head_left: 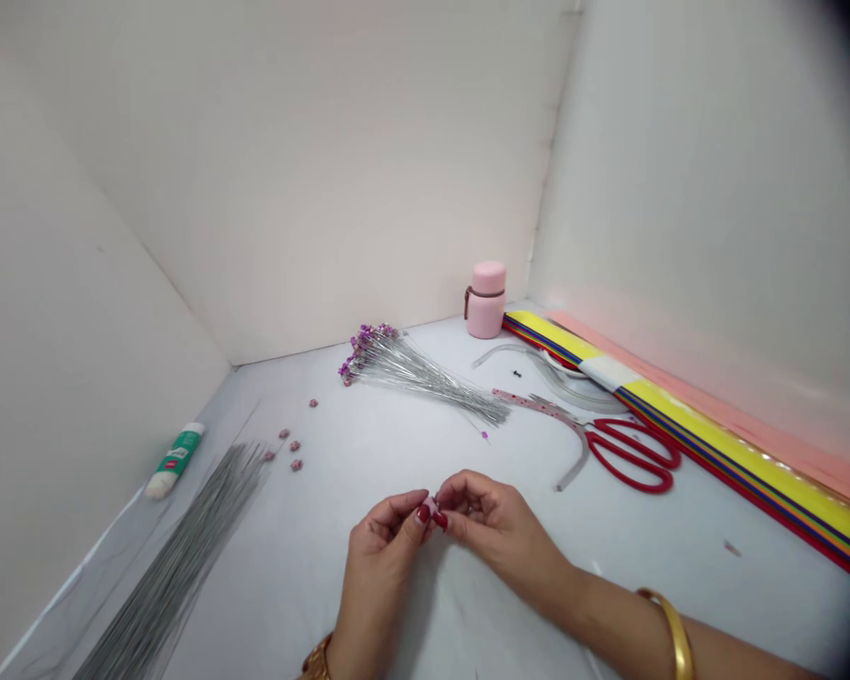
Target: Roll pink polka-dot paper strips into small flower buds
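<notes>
My left hand [389, 536] and my right hand [487, 518] meet above the near middle of the table. The fingertips of both are pinched on a small pink piece [432, 507], mostly covered by the fingers. Its exact shape cannot be made out. Left of my hands, several small pink star-like pieces [296, 446] lie loose on the table. Beyond them is a bundle of silvery wire stems [425, 373] tipped with shiny purple and pink pieces. A thick bundle of bare grey wires [177, 557] lies at the left.
Red-handled scissors [644, 458] lie at the right, beside a curved speckled strip [573, 439] and clear tubing [573, 392]. Stacked coloured sheets [715, 439] run along the right wall. A pink bottle [485, 302] stands at the back; a green-and-white glue stick [176, 461] lies left.
</notes>
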Motion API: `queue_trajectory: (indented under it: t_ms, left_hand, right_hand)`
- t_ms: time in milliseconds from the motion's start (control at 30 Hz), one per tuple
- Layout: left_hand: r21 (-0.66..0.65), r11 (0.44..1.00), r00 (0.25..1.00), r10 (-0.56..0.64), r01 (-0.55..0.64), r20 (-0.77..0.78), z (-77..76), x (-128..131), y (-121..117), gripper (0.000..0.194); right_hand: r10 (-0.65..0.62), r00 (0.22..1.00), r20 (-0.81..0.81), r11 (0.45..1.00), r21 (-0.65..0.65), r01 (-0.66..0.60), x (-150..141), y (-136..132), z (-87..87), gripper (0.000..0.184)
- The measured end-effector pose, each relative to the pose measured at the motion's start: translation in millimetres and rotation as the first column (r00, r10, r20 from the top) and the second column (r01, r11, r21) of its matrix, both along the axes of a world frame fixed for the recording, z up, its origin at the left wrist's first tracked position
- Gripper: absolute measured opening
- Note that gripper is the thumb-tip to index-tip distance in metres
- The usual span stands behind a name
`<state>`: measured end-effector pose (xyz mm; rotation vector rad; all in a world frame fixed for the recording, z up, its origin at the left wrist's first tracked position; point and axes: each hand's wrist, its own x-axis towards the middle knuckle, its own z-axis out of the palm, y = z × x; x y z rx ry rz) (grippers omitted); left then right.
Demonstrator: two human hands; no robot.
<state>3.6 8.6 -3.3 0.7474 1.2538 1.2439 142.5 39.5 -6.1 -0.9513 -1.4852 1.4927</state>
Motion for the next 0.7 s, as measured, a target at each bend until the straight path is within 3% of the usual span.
queue_trajectory:
  t_ms: [233,700]
  left_hand:
    - [-0.023,1.000,1.000,-0.003,0.002,-0.007,-0.1,0.2,-1.0,0.021]
    - [-0.016,1.000,1.000,0.001,-0.001,0.007,-3.6,0.1,0.0,0.020]
  right_hand:
    - [-0.005,0.999,0.041,1.000,-0.017,0.006,0.2,0.8,3.9,0.010]
    - [0.008,1.000,-0.013,0.982,-0.189,-0.010,-2.2,0.0,8.2,0.002]
